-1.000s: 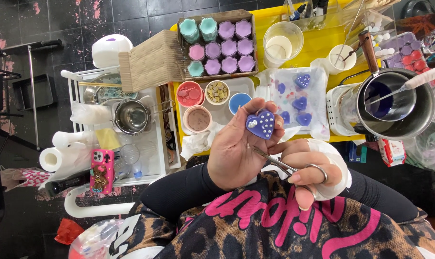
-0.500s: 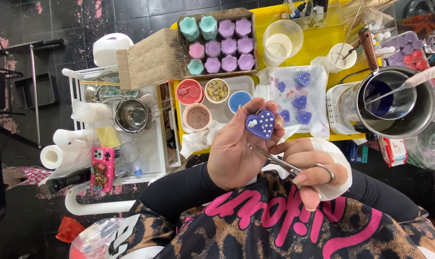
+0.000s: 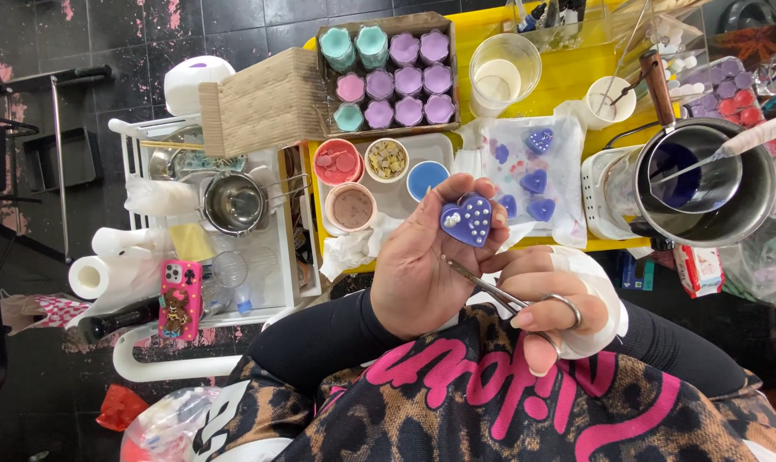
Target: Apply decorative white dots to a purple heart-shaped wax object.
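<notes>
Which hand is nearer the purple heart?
Left. The left hand holds the purple heart in its fingers; the right hand sits just below, gripping scissors, not touching it.

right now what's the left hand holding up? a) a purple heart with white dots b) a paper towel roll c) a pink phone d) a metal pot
a: the left hand holds the purple heart, dotted white, in its fingertips, while the right hand holds scissors.

Bright, even overhead light; colours vivid, shadows soft. Wide-angle bending shows at the edges, and glare glints off the metal pot (image 3: 704, 184).
</notes>
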